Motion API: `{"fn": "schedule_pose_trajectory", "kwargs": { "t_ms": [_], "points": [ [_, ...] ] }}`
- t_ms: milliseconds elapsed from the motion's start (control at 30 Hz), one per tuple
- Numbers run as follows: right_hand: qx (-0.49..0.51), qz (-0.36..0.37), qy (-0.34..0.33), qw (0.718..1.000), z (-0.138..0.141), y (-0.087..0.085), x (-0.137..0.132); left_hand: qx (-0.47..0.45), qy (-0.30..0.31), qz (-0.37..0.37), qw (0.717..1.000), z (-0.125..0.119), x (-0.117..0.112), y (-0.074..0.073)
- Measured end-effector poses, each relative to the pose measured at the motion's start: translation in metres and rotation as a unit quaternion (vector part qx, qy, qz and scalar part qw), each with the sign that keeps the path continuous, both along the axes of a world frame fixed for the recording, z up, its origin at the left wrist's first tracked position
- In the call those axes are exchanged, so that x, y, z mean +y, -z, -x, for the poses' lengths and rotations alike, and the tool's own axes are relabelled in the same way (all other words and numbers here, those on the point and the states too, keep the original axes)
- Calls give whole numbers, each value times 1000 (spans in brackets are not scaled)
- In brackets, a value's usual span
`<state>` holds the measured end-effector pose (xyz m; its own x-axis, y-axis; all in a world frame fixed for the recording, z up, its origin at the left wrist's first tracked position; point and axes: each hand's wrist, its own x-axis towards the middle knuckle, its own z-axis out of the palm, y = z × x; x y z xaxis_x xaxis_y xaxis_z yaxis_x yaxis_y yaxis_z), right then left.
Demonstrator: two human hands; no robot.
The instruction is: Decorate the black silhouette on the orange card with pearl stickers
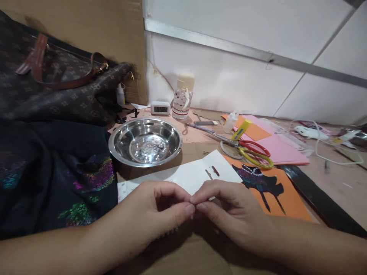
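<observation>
My left hand (156,214) and my right hand (233,212) meet at their fingertips, thumbs and forefingers pinched together. Something tiny may be between them, but it is too small to make out. Below and behind the fingers lies a white card (183,173) with small dark slots near its right end. To the right of it, a black cut-out shape (255,181) with a row of white beads rests on an orange sheet (295,202). A shiny metal bowl (117,147) with small bits in its bottom stands beyond my left hand.
Scissors (255,152) with red and yellow handles, a yellow tube (241,129) and a small white bottle (231,121) lie back right near pink sheets (286,149). A digital clock (160,108) and a bottle (182,99) stand behind. Dark cloth (51,168) and a brown bag (65,99) occupy the left.
</observation>
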<state>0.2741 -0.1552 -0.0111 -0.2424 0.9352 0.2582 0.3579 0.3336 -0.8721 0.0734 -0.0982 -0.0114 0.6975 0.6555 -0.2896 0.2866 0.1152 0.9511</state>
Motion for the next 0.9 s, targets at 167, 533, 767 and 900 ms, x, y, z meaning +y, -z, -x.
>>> {"fn": "schedule_pose_trajectory", "kwargs": {
  "t_ms": [167, 533, 767, 900],
  "points": [
    [174, 212, -22, 961, 4, 1, 5, -15, 13, 43, 999, 0, -1, 1],
    [204, 263, -16, 943, 10, -5, 4, -2, 19, 43, 999, -2, 1, 1],
    [238, 300, -14, 924, 7, 0, 9, -34, 34, 67, 997, 0, 0, 2],
    [246, 311, -15, 918, 6, 2, 10, -50, 31, 82, 995, -2, 0, 1]
  ]
}}
